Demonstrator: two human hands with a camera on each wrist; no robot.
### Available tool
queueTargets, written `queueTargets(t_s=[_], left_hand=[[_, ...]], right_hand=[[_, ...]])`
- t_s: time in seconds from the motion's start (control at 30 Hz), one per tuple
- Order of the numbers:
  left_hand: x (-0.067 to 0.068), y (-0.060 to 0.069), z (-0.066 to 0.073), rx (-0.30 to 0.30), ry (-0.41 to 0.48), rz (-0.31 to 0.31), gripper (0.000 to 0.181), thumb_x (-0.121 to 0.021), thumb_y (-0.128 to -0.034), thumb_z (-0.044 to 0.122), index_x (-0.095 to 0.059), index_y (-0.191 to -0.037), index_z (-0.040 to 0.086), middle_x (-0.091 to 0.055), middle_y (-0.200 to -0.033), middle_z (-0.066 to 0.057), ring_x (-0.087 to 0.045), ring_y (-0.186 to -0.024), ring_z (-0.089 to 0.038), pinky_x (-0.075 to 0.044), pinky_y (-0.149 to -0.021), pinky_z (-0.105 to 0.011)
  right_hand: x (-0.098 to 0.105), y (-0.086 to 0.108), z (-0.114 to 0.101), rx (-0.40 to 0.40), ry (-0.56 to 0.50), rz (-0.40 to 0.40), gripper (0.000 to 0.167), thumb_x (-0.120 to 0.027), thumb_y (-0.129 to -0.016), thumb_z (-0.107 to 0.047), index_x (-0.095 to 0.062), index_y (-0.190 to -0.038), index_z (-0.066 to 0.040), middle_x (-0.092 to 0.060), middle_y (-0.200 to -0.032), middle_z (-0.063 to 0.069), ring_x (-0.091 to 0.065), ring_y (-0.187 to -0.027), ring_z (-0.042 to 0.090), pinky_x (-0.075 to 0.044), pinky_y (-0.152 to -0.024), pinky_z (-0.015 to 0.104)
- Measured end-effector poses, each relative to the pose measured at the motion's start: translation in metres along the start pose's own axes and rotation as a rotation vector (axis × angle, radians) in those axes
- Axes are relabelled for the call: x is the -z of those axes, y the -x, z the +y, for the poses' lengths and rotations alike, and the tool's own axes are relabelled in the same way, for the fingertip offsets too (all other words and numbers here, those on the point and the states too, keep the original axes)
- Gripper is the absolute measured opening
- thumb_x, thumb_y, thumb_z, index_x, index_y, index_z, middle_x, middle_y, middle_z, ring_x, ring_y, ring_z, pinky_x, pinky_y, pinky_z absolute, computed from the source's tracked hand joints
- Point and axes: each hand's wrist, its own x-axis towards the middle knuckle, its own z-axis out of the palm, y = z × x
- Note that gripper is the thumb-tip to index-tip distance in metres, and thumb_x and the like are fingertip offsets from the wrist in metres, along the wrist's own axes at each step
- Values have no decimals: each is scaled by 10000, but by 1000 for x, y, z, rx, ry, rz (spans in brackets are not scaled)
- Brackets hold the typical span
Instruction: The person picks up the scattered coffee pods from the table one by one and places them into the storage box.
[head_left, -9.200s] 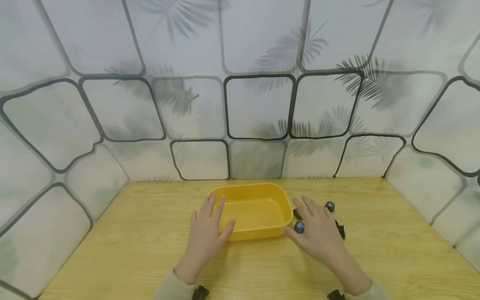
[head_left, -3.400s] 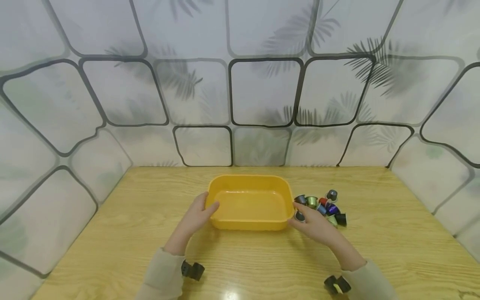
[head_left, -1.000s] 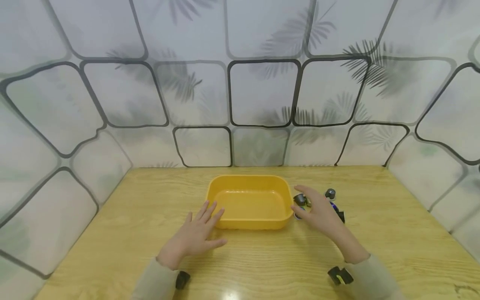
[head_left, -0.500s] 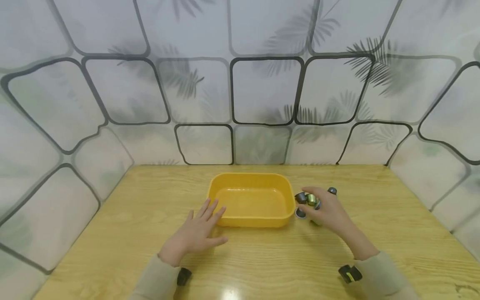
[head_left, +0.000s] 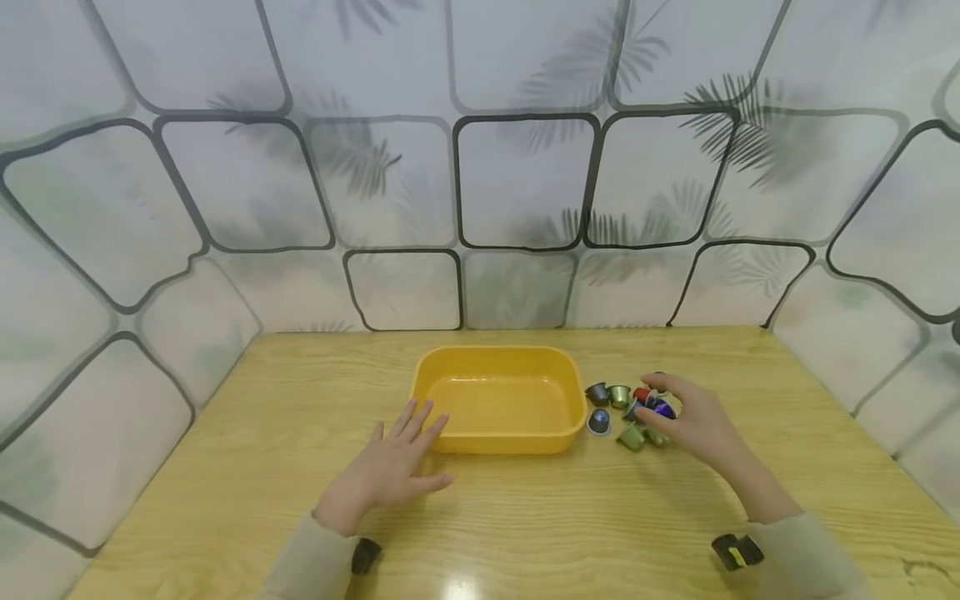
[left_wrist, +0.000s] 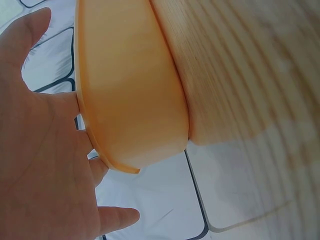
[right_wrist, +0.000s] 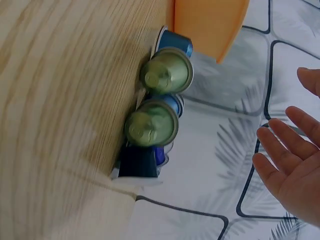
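Observation:
My left hand (head_left: 386, 471) is spread with straight fingers, its fingertips at the near left rim of a yellow plastic tray (head_left: 502, 444). In the left wrist view the fingers touch the rim of the tray (left_wrist: 130, 90). My right hand (head_left: 701, 425) hovers over the right side of a group of coffee capsules, thumb and fingers apart. The right wrist view shows it holding nothing, away from a green capsule (right_wrist: 152, 122) and a black capsule (right_wrist: 137, 161). Also there are a blue capsule (head_left: 598, 422), a red capsule (head_left: 641, 395) and a purple capsule (head_left: 664, 408). The hand partly hides others.
The tray and capsules stand on a wooden table (head_left: 510, 525). A patterned cloth wall (head_left: 517, 183) rises behind the table and along both sides. Black wrist cameras sit under both sleeves.
My right hand has moved right, from beside the tray to over the right part of the capsules, uncovering several of them. The left hand stays at the tray rim.

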Motion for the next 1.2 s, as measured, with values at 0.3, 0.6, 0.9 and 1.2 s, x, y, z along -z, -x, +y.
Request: queueTargets(t_s=[0.3,0.6,0.9,1.2], left_hand=[[-1,0,-2,-4,0,-2,770,-460,-844,545,-179,-1424,122,-48,-1463,-135,46,-1317,-299,-134,-918,-658],[-3,0,-3,3,-12,1,765,-458,-844,547,-180,-1425,133,-53,-1465,-128,46,-1319,-288,-141,-925,-650],[0,-2,-2,-13,7,7,763,-469,-844,536,-190,-1422,124,-56,-1463,-131,33,-1319,-305,-136,-917,-659],[0,-1,-1,-11,15,7,756,-484,-844,519,-213,-1415,105,-72,-1459,-149,15,-1317,-324,-138,-910,-666]], right_hand=[[9,5,9,-17,10,16,479,-643,-819,-222,-499,-1184,55,-519,-1152,250,-440,-1063,438,-364,-836,551],[7,4,15,-20,12,-4,472,-638,-824,-217,-507,-1179,65,-511,-1152,268,-430,-1073,437,-349,-848,552],[5,6,26,-69,31,-37,510,-611,-842,-269,-476,-1198,70,-496,-1157,289,-446,-1033,463,-393,-787,551],[2,7,32,-95,30,-57,516,-633,-825,-241,-471,-1197,78,-483,-1156,313,-434,-1020,512,-390,-800,555]])
